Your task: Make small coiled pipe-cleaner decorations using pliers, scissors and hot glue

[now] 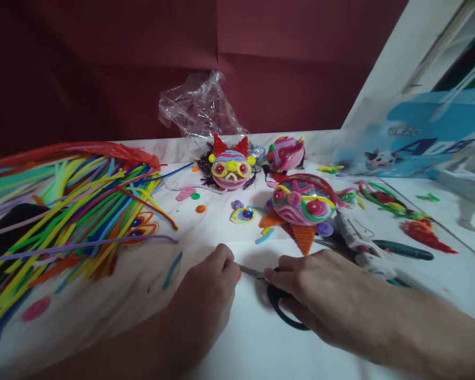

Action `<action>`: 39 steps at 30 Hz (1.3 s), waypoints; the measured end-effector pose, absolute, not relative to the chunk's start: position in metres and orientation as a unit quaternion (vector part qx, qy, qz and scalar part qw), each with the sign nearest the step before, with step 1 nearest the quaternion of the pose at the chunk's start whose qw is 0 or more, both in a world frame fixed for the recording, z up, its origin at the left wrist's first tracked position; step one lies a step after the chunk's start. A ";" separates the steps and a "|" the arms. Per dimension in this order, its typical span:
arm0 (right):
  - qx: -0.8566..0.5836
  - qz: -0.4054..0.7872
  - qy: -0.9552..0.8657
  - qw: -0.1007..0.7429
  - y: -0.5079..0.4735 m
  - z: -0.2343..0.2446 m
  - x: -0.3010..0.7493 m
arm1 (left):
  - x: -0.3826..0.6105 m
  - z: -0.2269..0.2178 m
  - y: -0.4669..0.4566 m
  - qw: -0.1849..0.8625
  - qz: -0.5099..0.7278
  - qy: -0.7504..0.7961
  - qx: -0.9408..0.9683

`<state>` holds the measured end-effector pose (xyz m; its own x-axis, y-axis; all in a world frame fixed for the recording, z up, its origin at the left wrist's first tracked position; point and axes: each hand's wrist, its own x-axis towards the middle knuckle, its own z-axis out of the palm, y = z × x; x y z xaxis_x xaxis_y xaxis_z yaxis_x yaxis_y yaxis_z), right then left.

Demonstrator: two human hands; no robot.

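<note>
My right hand (pixel 312 287) grips a pair of scissors (pixel 277 305) by its black handles, with the metal blades pointing left. The blade tips reach the fingers of my left hand (pixel 214 287). That hand is closed, and a small orange piece (pixel 239 275) shows at its fingertips; the rest of the piece is hidden. Just beyond my hands sits a fuzzy pipe-cleaner animal head (pixel 301 206) with red eyes and orange cone shapes below it. A round yellow and blue eye piece (pixel 243 215) lies to its left.
Many coloured pipe cleaners (pixel 83 221) spread across the left. Two more decorated heads, one red-horned (pixel 231 169) and one pink (pixel 286 154), stand behind near crumpled clear plastic (pixel 201 105). On the right are a white glue gun (pixel 354 235), green-handled pliers (pixel 406 249) and a blue-white bag (pixel 431 132).
</note>
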<state>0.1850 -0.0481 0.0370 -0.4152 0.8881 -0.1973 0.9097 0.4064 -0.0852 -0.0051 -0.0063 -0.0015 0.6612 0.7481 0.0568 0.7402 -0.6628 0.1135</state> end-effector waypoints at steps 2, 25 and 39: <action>0.528 -0.082 0.843 0.055 -0.048 0.036 0.185 | -0.005 -0.001 -0.006 0.043 0.051 0.409 0.910; 0.552 -0.100 0.826 0.041 -0.044 0.046 0.188 | 0.000 0.003 -0.005 0.079 0.071 0.433 0.895; 0.506 -0.041 0.858 0.077 -0.039 0.056 0.189 | 0.005 0.006 -0.008 0.055 0.064 0.456 0.886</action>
<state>0.1887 -0.0394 0.0557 -0.4757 0.8623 -0.1735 0.8749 0.4842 0.0082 0.0053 -0.0078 0.0063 0.5759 0.8150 0.0643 0.8009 -0.5782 0.1555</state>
